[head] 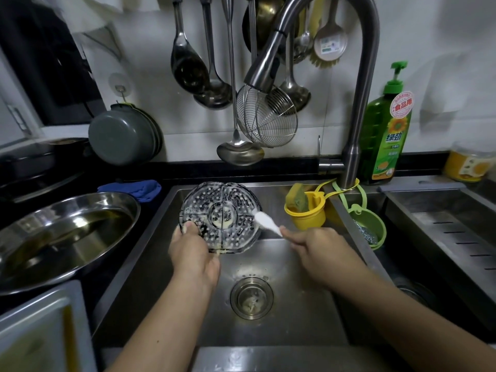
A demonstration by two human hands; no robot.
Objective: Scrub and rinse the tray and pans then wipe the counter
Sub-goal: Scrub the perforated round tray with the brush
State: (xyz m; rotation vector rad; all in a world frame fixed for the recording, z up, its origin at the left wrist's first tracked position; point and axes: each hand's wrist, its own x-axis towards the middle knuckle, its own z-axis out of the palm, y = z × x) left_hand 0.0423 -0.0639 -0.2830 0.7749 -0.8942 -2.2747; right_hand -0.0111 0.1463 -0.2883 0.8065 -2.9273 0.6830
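Observation:
A round perforated tray (220, 210), dark and covered in soap suds, stands tilted over the steel sink (295, 326). My left hand (192, 251) grips its lower left rim, thumb on the front face. My right hand (316, 245) holds a white brush (265, 220) whose head touches the tray's right edge. A wide steel pan (67, 234) with oily liquid sits on the dark counter to the left. A white rectangular tray (40, 334) lies at the bottom left corner.
The faucet (359, 108) arches above the sink with no water visible. Yellow cup with sponge (306, 210) and green cup (367, 224) hang on the divider. Green detergent bottle (386, 135) stands behind. A blue cloth (134, 189) lies left of the sink. Ladles hang on the wall.

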